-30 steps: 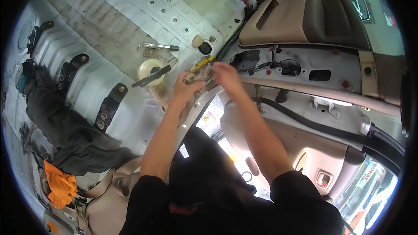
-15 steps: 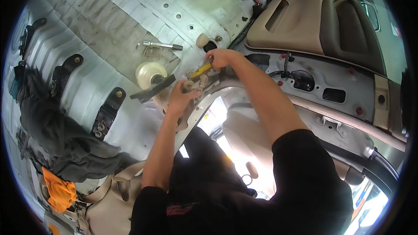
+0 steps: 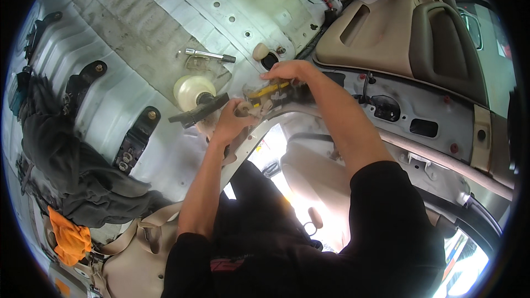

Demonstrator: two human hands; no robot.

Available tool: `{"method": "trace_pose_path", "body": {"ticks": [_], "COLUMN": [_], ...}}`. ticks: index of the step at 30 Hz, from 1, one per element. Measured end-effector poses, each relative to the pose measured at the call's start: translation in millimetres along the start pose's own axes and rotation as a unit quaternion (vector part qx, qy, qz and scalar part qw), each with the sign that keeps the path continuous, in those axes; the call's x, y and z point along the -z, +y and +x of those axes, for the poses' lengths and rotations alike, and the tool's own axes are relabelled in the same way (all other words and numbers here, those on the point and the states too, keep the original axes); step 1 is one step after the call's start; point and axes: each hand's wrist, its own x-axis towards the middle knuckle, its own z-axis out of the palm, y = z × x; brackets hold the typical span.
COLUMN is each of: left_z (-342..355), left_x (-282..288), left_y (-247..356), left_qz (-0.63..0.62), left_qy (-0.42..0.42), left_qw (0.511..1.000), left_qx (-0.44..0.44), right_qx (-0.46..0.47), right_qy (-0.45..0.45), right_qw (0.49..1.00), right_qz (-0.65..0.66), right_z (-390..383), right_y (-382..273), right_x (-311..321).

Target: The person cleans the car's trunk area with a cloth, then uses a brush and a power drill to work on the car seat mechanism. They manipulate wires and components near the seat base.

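Beyond left hand, stained car floor.

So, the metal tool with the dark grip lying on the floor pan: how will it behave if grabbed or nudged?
The metal tool is probably stiff, since its shiny shaft runs straight. It's likely heavy for its size, as most of its length looks like metal. It might roll a little if nudged: its shaft and dark grip look rounded.
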Motion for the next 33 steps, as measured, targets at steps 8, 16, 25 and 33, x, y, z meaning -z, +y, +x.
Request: {"method": "trace_pose_path", "body": {"ticks": [8, 16, 25, 33], "left_z": [38.1, 41.7, 84.8, 126.9], "left_x": [2.3, -32.8, -47.1, -54.4], "left_y": [6.0, 69.4, 90.7, 125.2], "left_qz": [-0.028, 0.055, 0.041, 0.004], "left_qy": [0.049, 0.058, 0.072, 0.009], "left_qw": [0.997, 0.993, 0.993, 1.0], "left_qx": [-0.049, -0.084, -0.083, -0.023], "right_qx": [-0.007, -0.003, 0.097, 0.146], "right_qy": [0.028, 0.107, 0.157, 0.113], "right_qw": [0.997, 0.994, 0.973, 0.927], "right_qz": [0.074, 0.027, -0.141, 0.326], "right_z": [7.7, -7.8, -31.6, -68.4], "right_y": [2.0, 6.4, 4.8, -3.2], "right_x": [2.4, 13.3, 47.0, 39.5]}}
